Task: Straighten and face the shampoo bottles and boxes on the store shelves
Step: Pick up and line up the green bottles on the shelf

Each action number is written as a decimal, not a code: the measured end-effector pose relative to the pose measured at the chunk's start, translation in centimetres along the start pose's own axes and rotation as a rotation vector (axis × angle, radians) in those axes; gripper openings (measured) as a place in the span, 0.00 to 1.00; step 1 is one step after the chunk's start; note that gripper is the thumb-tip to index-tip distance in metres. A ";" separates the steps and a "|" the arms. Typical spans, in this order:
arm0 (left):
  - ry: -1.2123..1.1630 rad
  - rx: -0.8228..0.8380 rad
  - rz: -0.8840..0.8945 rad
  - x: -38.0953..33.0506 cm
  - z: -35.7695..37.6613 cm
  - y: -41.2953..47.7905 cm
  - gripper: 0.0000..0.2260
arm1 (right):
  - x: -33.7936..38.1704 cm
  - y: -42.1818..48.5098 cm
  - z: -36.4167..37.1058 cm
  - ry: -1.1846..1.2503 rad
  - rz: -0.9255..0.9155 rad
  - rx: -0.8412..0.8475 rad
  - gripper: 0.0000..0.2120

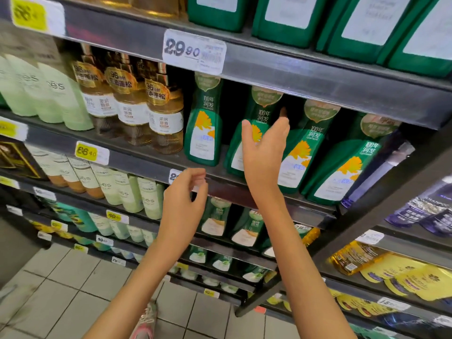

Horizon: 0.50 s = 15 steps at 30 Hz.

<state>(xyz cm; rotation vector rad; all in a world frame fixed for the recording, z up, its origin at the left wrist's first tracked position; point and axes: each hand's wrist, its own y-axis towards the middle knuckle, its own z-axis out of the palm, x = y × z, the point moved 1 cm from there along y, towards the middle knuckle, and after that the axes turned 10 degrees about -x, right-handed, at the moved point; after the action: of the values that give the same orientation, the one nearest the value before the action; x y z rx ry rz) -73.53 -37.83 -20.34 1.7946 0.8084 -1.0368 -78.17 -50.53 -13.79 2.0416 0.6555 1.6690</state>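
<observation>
Head view: the shelf [137,163] carries four green bottles [315,152], labels outward but leaning, their contents hidden. The clear amber bottles [163,123] beside them show golden liquid. The right hand [265,148] spreads wide across the second green bottle [262,106], probably to square it, and grips nothing yet. The left hand [183,199] hangs loosely curled, empty.
</observation>
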 end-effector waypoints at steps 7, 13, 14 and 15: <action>0.005 0.016 -0.034 1.1 -1.1 -0.2 0.09 | -1.7 0.2 1.5 -0.143 0.054 0.033 0.24; 0.031 0.089 -0.036 0.9 0.1 -1.0 0.11 | -1.5 -0.7 1.8 -0.121 0.059 -0.040 0.30; 0.028 0.097 -0.038 0.8 0.3 -1.0 0.11 | -1.6 -0.8 1.8 -0.129 0.066 -0.036 0.31; 0.026 0.106 -0.039 0.7 0.3 -1.0 0.11 | -1.7 -0.8 1.8 -0.147 0.076 -0.026 0.31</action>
<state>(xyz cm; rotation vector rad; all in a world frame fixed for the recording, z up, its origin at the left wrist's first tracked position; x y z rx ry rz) -74.23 -37.66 -21.40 1.8917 0.8201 -1.1019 -76.73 -50.98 -15.96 2.1704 0.5094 1.5412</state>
